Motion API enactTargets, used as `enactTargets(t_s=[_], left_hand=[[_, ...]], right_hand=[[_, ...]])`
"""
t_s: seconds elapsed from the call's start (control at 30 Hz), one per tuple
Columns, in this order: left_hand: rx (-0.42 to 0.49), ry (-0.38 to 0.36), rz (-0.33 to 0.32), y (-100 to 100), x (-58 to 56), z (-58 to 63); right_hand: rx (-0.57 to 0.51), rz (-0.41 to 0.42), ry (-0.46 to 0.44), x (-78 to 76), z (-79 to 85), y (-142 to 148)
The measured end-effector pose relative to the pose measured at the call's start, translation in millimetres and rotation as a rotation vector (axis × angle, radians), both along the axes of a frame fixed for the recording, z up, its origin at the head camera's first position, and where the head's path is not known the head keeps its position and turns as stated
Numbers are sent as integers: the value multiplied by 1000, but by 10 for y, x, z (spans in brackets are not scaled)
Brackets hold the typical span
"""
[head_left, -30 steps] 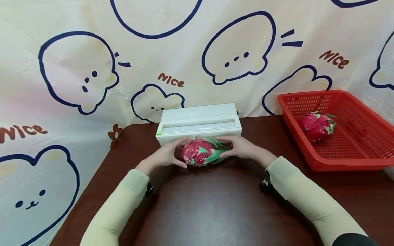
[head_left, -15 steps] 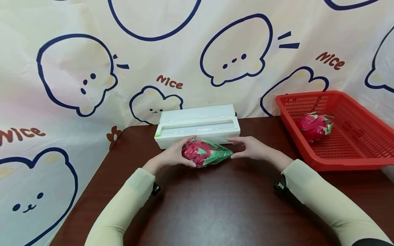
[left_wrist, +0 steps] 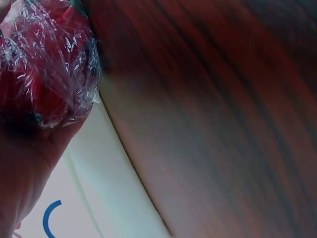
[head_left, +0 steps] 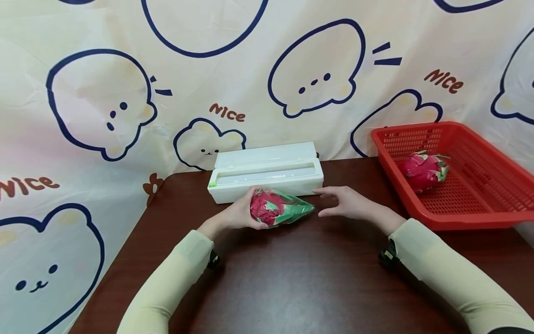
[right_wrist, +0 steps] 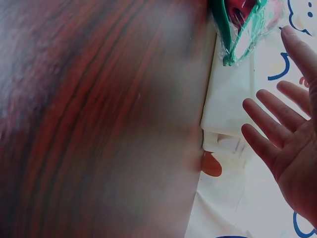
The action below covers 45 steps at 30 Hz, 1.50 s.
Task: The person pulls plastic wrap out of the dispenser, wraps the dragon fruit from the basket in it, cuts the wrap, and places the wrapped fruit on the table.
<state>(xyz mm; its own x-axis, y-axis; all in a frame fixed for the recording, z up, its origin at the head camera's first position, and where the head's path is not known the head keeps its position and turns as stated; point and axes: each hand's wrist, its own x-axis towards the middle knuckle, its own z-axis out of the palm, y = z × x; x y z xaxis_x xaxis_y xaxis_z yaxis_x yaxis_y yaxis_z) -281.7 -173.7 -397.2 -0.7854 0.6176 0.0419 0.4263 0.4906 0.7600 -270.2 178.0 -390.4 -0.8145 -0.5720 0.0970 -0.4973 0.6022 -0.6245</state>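
Observation:
A dragon fruit (head_left: 271, 208) covered in clear plastic film lies on its side in front of a white box, its green leafy tips pointing right. My left hand (head_left: 238, 214) grips its rounded left end, thumb at the front and fingers behind. The left wrist view shows the crinkled film over the red dragon fruit (left_wrist: 47, 64) against the palm. My right hand (head_left: 348, 202) is just right of the leafy tips, apart from them and holding nothing. In the right wrist view the fingers of the right hand (right_wrist: 292, 124) are spread.
The white cling film box (head_left: 267, 178), its lid raised, stands behind the fruit near the wall. To the right, a red plastic basket (head_left: 479, 220) holds a second dragon fruit (head_left: 424, 171). A patterned cloth (head_left: 258, 69) hangs behind the brown table (head_left: 288, 283).
My right hand has let go of the leafy end and moved right. My left hand has shifted slightly right and keeps its grip on the dragon fruit.

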Motion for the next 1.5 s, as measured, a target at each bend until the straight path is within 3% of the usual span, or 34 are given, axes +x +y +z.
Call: enactTargets(t_s=[0.27, 0.43, 0.63, 0.93, 1.2, 1.5], left_hand=[[-3, 45, 20, -46, 32, -32], [-10, 66, 49, -130, 105, 8], [47, 59, 100, -295, 223, 97], [49, 106, 224, -734, 425, 134], [10, 143, 376, -1093, 611, 208], [25, 185, 539, -1422, 769, 290]], right_hand=[[-28, -27, -11, 7, 84, 23], [-46, -22, 12, -37, 143, 19], [-75, 6, 37, -109, 185, -61], [-75, 48, 52, -174, 208, -316], [-126, 101, 36, -264, 202, -598], [-96, 138, 45, -299, 151, -899]])
